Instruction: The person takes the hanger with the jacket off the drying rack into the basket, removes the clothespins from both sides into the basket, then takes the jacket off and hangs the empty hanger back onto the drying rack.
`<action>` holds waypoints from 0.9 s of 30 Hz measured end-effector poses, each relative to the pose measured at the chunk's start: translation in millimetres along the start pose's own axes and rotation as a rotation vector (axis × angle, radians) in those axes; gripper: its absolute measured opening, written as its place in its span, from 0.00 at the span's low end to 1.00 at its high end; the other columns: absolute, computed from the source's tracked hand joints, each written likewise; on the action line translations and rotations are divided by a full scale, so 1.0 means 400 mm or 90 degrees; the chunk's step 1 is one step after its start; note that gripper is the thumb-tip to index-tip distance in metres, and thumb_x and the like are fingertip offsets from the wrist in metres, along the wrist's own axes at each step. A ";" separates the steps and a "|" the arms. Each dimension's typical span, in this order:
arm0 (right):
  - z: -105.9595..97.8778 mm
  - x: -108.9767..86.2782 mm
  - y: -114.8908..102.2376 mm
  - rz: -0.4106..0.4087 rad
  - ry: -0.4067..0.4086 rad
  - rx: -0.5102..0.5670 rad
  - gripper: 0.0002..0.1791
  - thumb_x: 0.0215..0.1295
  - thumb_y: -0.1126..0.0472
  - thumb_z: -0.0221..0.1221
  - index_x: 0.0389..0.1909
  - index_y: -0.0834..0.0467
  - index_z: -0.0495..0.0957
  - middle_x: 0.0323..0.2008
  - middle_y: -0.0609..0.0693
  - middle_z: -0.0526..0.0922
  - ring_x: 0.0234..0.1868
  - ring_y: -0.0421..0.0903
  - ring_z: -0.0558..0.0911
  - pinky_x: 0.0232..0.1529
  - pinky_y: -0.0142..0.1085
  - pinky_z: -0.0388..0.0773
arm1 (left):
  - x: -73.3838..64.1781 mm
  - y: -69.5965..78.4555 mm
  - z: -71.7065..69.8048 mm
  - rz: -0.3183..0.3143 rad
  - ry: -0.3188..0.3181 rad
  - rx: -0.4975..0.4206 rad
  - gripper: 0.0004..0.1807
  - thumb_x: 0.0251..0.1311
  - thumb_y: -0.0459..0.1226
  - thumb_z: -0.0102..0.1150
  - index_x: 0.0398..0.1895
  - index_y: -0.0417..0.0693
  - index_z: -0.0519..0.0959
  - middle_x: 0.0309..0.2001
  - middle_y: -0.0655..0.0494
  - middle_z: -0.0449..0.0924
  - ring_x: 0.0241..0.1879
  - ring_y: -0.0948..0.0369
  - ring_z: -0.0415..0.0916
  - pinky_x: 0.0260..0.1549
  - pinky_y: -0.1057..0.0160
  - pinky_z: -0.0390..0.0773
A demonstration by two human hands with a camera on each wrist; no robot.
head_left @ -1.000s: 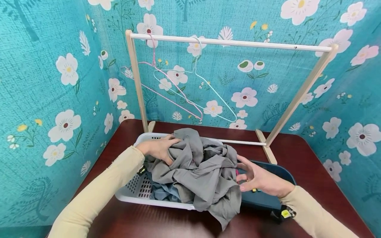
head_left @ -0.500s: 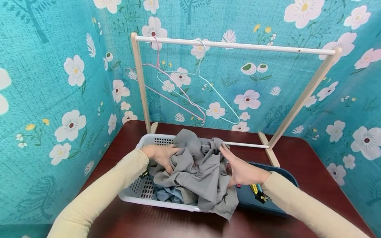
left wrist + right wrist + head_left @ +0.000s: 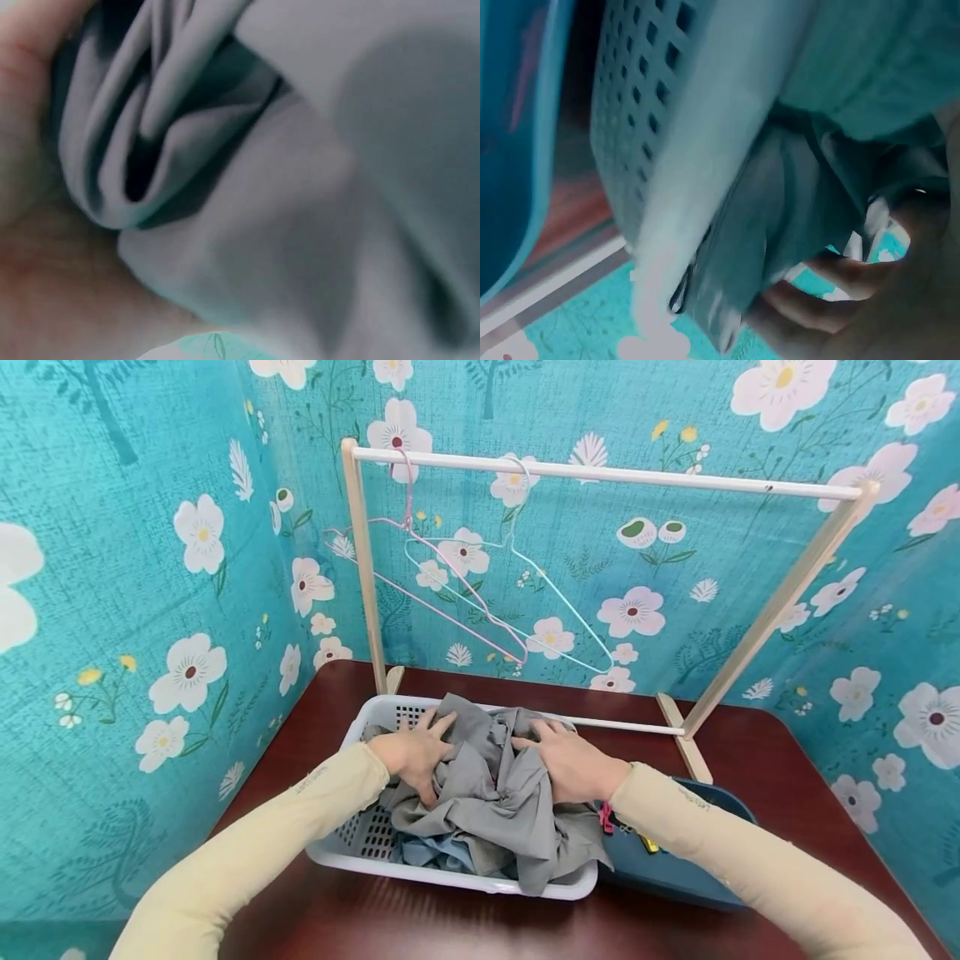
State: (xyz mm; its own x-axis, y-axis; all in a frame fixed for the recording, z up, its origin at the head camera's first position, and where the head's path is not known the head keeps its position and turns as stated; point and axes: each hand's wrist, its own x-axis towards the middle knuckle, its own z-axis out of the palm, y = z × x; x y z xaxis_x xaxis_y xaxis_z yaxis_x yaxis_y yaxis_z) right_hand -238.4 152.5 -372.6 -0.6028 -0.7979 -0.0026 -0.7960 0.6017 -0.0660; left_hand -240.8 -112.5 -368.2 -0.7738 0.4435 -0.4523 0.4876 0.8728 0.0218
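A crumpled grey garment [image 3: 517,814] is heaped in a white perforated laundry basket [image 3: 405,874], part of it lying over the front right rim. My left hand [image 3: 416,758] rests on the heap's left side with fingers spread; its palm lies against the grey folds [image 3: 262,225] in the left wrist view. On the right side of the heap, my right hand [image 3: 570,764] presses with spread fingers. The right wrist view shows its fingers [image 3: 802,304] against the cloth beside the basket's edge [image 3: 649,97]. Blue cloth [image 3: 438,852] peeks out below the grey at the front.
A navy tray [image 3: 675,872] with a pink clip [image 3: 606,818] and a yellow clip [image 3: 649,844] stands right of the basket. Behind, a wooden rack's white rail [image 3: 600,472] bears a pink hanger [image 3: 480,602] and a light blue hanger [image 3: 570,602]. The table [image 3: 450,931] is dark red.
My right hand has moved left from beside the heap onto it. The garment's hanging right part has come inward and up towards the basket. My left hand stays on the cloth, its fingers more spread.
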 end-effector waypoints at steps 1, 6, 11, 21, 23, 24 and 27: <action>-0.002 0.006 -0.003 -0.002 -0.014 -0.004 0.43 0.53 0.40 0.66 0.66 0.58 0.67 0.62 0.66 0.63 0.62 0.65 0.62 0.55 0.59 0.64 | 0.003 0.000 0.000 -0.003 -0.005 0.001 0.51 0.40 0.56 0.74 0.71 0.60 0.62 0.75 0.50 0.30 0.71 0.44 0.25 0.61 0.35 0.42; -0.010 0.041 -0.011 -0.021 -0.105 0.012 0.39 0.61 0.41 0.58 0.68 0.58 0.64 0.64 0.64 0.61 0.65 0.66 0.57 0.58 0.60 0.59 | 0.025 -0.017 0.012 -0.020 -0.038 -0.032 0.54 0.42 0.55 0.73 0.73 0.61 0.55 0.74 0.47 0.39 0.72 0.44 0.35 0.61 0.39 0.51; -0.007 0.082 -0.010 -0.037 -0.212 0.076 0.38 0.64 0.46 0.57 0.70 0.59 0.59 0.67 0.60 0.60 0.66 0.62 0.55 0.60 0.55 0.58 | 0.039 -0.038 0.031 -0.019 -0.065 -0.089 0.53 0.41 0.52 0.74 0.72 0.59 0.57 0.71 0.47 0.49 0.68 0.47 0.53 0.57 0.50 0.64; 0.005 0.147 -0.004 0.011 -0.342 0.046 0.33 0.63 0.47 0.58 0.68 0.52 0.63 0.63 0.60 0.62 0.61 0.55 0.63 0.54 0.46 0.65 | 0.062 -0.053 0.044 -0.011 -0.089 -0.116 0.46 0.40 0.50 0.75 0.66 0.56 0.63 0.64 0.53 0.63 0.60 0.58 0.62 0.54 0.58 0.67; 0.009 0.158 -0.007 0.022 -0.371 0.055 0.33 0.65 0.48 0.56 0.70 0.50 0.60 0.68 0.58 0.58 0.67 0.55 0.57 0.57 0.44 0.64 | 0.065 -0.056 0.046 -0.014 -0.093 -0.099 0.45 0.40 0.50 0.74 0.65 0.57 0.64 0.62 0.53 0.64 0.59 0.59 0.63 0.53 0.59 0.67; 0.011 0.164 -0.009 0.027 -0.384 0.063 0.33 0.65 0.48 0.56 0.70 0.50 0.60 0.68 0.58 0.57 0.68 0.54 0.55 0.58 0.43 0.63 | 0.067 -0.057 0.047 -0.017 -0.095 -0.086 0.45 0.41 0.50 0.74 0.65 0.57 0.64 0.62 0.53 0.64 0.59 0.58 0.63 0.52 0.59 0.68; 0.023 0.181 -0.018 0.058 -0.419 0.073 0.36 0.67 0.49 0.55 0.73 0.48 0.54 0.72 0.59 0.47 0.72 0.55 0.45 0.60 0.43 0.62 | 0.072 -0.064 0.053 -0.029 -0.104 -0.058 0.44 0.43 0.51 0.73 0.66 0.58 0.64 0.60 0.51 0.63 0.57 0.57 0.64 0.50 0.58 0.69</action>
State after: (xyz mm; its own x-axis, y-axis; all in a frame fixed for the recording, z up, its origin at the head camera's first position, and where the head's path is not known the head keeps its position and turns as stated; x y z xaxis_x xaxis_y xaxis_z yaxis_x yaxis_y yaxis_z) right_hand -275.6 90.1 -381.3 -0.4798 -0.6222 -0.6186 -0.7107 0.6890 -0.1418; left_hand -267.1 -126.6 -400.7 -0.7149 0.3700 -0.5934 0.4089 0.9095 0.0745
